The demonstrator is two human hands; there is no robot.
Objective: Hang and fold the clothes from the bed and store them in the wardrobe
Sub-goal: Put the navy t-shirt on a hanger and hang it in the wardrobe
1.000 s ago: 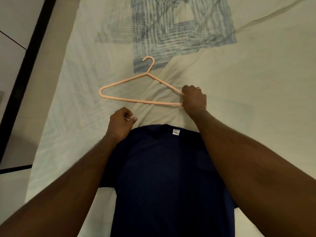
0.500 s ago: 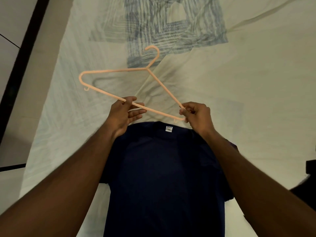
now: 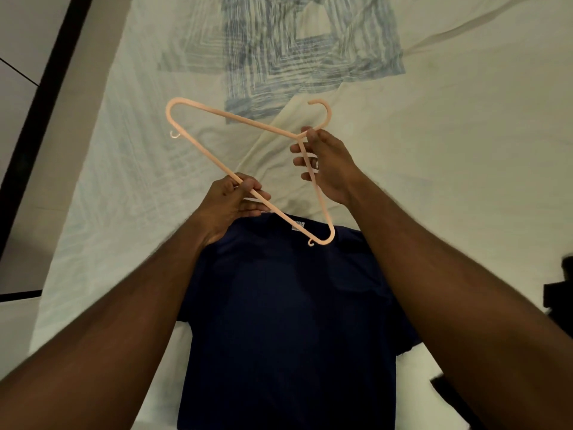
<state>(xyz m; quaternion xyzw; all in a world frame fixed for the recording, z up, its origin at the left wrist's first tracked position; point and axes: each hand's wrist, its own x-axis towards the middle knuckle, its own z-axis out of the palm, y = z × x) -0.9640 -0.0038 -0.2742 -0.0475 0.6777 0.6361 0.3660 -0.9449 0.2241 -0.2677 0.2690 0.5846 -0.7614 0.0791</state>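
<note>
A navy blue T-shirt (image 3: pixel 288 321) lies flat on the bed, its collar and white label pointing away from me. Above the collar I hold a peach plastic hanger (image 3: pixel 198 147) in the air with both hands. My left hand (image 3: pixel 231 201) pinches its long bottom bar near the middle. My right hand (image 3: pixel 325 162) grips it at the neck, just under the hook, with the fingers curled round one arm. One end of the hanger hangs over the shirt's collar.
The bed has a pale sheet (image 3: pixel 449 166) with a blue striped square print (image 3: pixel 297 54) further up. The floor and a dark strip (image 3: pixel 46 97) run along the left edge. Dark items (image 3: pixel 558 293) sit at the right edge.
The hanger went from lying on the sheet to being lifted and turned clockwise. My left hand took hold of its bar; my right hand shifted from its end to the neck.
</note>
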